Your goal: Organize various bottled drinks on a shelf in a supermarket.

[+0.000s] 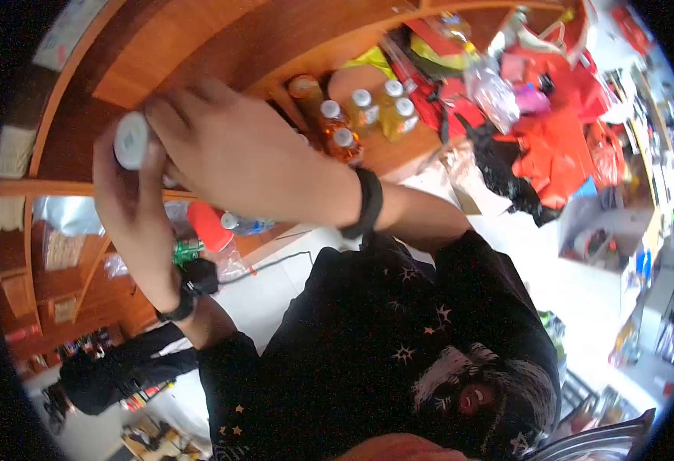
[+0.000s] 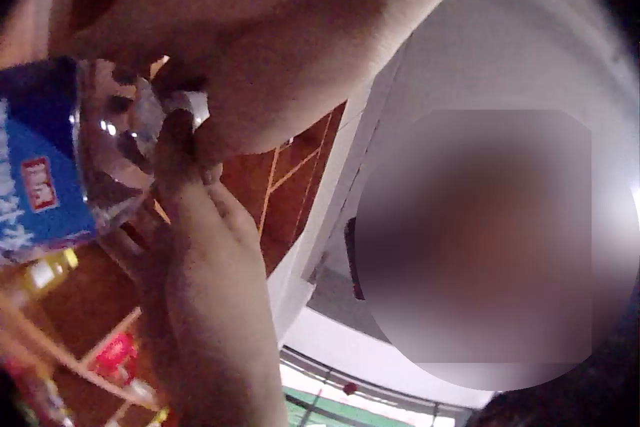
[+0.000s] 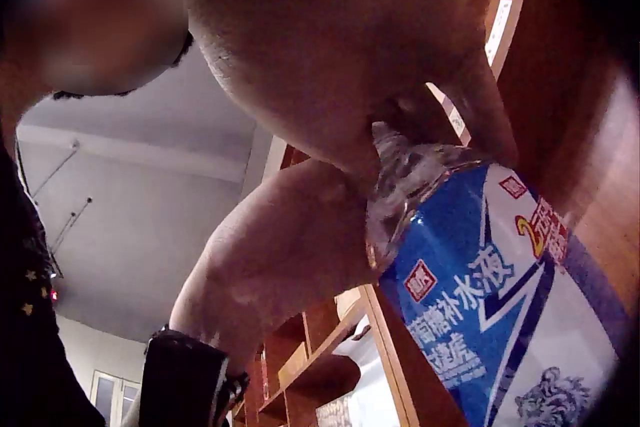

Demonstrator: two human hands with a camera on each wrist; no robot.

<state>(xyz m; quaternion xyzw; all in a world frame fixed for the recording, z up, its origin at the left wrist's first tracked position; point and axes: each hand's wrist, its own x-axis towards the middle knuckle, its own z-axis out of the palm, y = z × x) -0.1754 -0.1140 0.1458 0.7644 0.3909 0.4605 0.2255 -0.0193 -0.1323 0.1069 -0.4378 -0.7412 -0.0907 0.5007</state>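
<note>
A clear plastic bottle with a blue and white label is held between both hands, its body low in the right wrist view and its label at the left of the left wrist view. From above, a white round cap shows between the fingers. The left hand curls its fingers and thumb around the bottle's upper part beside the cap. Against the cap's other side lie the bent fingers of the right hand, blurred, gripping near the neck. The bottle's body is hidden in the head view.
Several orange and yellow drinks with white caps stand on the wooden shelf. Red bags and a black bag lie further right. Below the hands are a red object and another bottle. Someone in dark clothes is at lower left.
</note>
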